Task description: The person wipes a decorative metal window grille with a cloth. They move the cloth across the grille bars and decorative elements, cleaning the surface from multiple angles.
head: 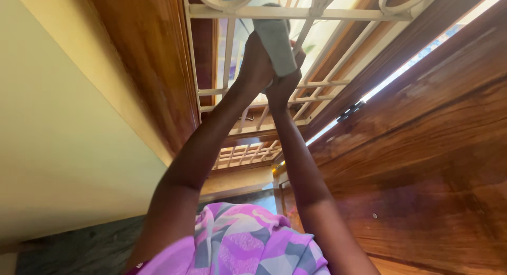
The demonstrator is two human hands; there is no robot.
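Head view:
Cloth (275,48): grey; pressed against the cream grille (296,13)
Left hand (257,63): fingers clenched on cloth
Right hand (283,85): fingers grasping cloth below
Room: wooden shutter (422,148) at right; yellow wall (63,137) at left

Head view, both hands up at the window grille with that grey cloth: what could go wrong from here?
1. Both hands, left hand and right hand, grip one grey cloth at full reach, so it might slip and drop.
2. Fingers work between the cream grille bars; they could get pinched or scraped.
3. The open wooden shutter beside the right arm could swing in.
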